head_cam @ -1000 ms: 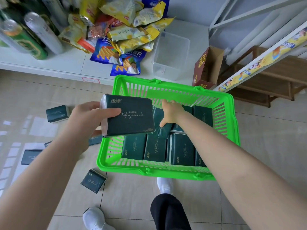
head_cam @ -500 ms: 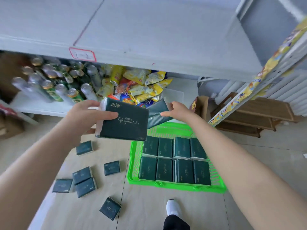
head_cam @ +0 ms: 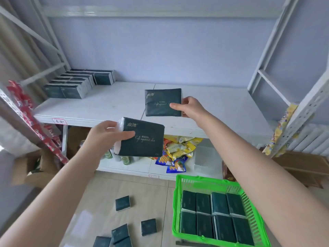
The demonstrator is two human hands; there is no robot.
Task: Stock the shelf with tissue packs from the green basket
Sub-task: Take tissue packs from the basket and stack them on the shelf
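Fingers [head_cam: 126,135] of the left hand [head_cam: 105,138] gripped the near tissue pack [head_cam: 146,141] by its left end, held in front of the shelf [head_cam: 115,106] edge. The right hand [head_cam: 192,107] pinched the far tissue pack [head_cam: 162,102] by its right end, over mid-shelf. Both were dark green soft-wrapped blocks with gold lettering; white showed at the near one's left end. Stacked packs [head_cam: 74,84] sat far left on the shelf. The green basket [head_cam: 176,202], near right, held two rows more. Loose packs [head_cam: 122,203] lay on the floor.
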